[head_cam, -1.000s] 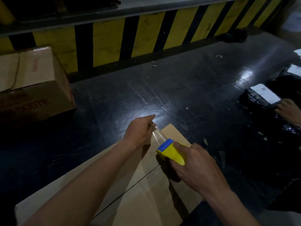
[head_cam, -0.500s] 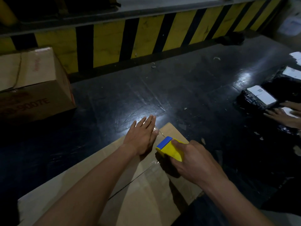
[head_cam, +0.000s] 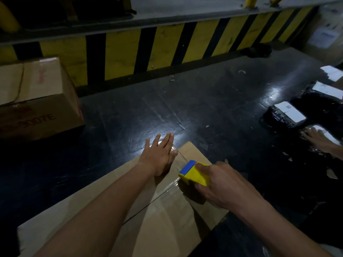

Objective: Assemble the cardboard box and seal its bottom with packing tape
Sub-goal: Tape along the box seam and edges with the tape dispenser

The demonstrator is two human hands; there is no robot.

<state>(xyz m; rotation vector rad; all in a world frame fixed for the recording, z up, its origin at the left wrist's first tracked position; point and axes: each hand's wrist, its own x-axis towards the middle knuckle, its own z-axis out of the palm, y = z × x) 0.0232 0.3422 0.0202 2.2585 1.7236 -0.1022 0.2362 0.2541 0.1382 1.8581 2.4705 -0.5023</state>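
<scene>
Tape dispenser (head_cam: 194, 172) in right grip (head_cam: 225, 184), on box (head_cam: 167, 219) beside left grip (head_cam: 159, 154)

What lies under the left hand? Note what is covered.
The left hand presses clear tape onto the cardboard box near its far edge; the tape's end beneath it is hidden.

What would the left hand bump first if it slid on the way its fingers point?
Past the box edge, the left hand looks free over dark floor, until the striped wall, though depth is unclear.
</scene>
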